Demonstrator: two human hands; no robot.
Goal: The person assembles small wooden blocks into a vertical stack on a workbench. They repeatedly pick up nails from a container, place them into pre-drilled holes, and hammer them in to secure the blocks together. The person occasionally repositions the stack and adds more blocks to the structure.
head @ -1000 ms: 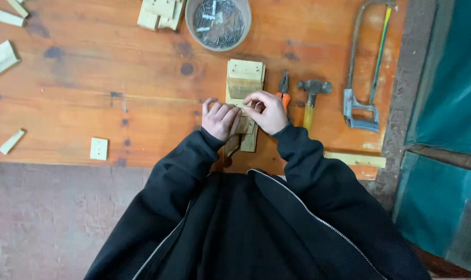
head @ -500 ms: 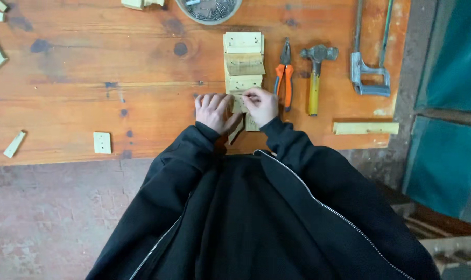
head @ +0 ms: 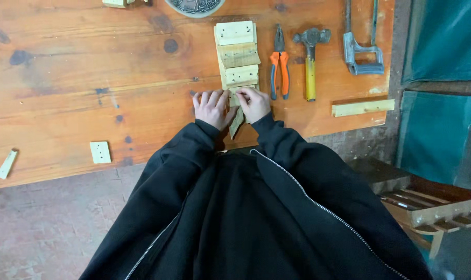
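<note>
While both hands pinch it at the table (head: 64, 78) edge, the small wooden piece (head: 236, 120) looks light and stiff. The left hand (head: 212, 108) and right hand (head: 254, 103) press their fingers on its upper end.

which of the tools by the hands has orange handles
The pliers, lying just right of the wooden block stack; the hammer has a yellow handle, the hacksaw is grey metal.

Your left hand (head: 212, 108) and right hand (head: 254, 103) cover the near end of the row of wooden blocks (head: 237, 54), so you cannot tell how the small piece (head: 236, 122) between them is gripped. The round metal bowl (head: 195, 5) and the hacksaw (head: 361, 39) are cut off by the top edge. The bowl's contents are too small to make out.
</note>
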